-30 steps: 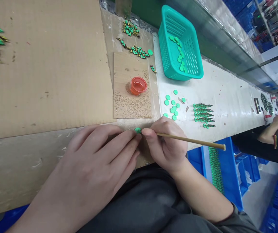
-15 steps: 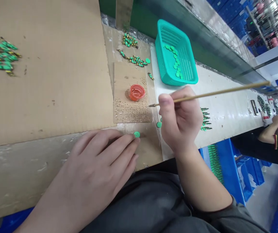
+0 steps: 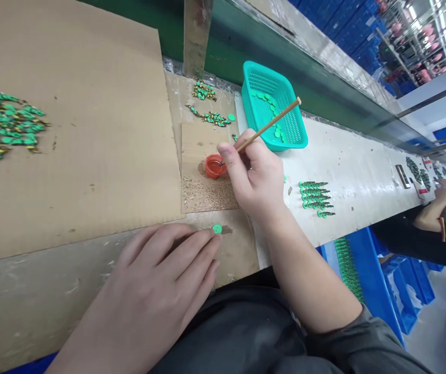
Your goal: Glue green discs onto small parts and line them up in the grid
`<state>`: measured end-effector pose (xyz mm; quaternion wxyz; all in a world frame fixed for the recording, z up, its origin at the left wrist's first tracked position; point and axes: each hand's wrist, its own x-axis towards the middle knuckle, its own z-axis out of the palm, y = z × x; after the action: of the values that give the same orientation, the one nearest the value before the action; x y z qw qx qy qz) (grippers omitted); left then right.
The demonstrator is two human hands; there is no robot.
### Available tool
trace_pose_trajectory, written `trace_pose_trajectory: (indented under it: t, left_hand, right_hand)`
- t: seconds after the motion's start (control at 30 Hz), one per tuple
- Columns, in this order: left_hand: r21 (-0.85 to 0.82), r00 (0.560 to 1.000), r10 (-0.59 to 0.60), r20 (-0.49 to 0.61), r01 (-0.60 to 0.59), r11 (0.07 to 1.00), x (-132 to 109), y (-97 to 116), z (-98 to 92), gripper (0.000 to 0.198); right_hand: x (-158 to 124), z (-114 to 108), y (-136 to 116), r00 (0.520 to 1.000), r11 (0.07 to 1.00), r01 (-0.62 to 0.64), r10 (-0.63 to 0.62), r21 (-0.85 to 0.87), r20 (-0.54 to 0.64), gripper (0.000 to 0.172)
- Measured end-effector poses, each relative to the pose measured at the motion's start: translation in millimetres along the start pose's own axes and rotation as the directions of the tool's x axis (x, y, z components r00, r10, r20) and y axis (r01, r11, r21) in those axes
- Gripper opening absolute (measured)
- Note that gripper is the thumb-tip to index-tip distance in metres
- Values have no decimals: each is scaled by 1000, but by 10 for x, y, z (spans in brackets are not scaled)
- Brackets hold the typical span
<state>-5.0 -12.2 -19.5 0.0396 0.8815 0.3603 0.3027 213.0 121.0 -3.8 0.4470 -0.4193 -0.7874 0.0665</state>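
Orange cup (image 3: pixel 214 166): brush (image 3: pixel 268 124) tip inside, right hand (image 3: pixel 254 179) pinching | teal basket (image 3: pixel 274 111): green discs | left hand (image 3: pixel 156 291) flat, fingers open

We have one view only, worn on the head, so we look forward and steeply down from close above the counter (image 3: pixel 355 166). The scene sits rolled: the counter's near edge runs from 8 o'clock toward 3 o'clock. Our hands enter from 6 o'clock, and the aisle recedes toward 2 o'clock.

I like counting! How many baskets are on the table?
1. The teal basket sits at the far side of the table, behind the right hand and its stick. More may be out of view.
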Motion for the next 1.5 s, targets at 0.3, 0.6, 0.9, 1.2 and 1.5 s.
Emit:
trace_pose_trajectory:
  t: [0.3,0.6,0.9,1.2,1.5]
  left_hand:
    - [-11,1000,-8,0,8,1000,24,3,-15,29]
    - [-11,1000,-25,0,25,1000,24,11,-21,32]
    - [-30,1000,-29,4,29,999,2,-2,0,33]
    - [-25,1000,-10,-7,10,1000,-3,-15,10,30]
    - [-31,1000,-16,1,16,999,-17,-21,12,29]
  right_hand:
    - [-6,-65,-133,998,1000,-4,3,-15,-60,34]
    - [-825,-334,-669,972,946,-213,230,242,-43,24]
    - [-927,-313,-700,970,954,-244,237,172,59,30]
    - [-897,-323,-715,969,962,-241,233,127,80,34]
    - [-871,-358,-724,963,964,-251,241,82,123,33]
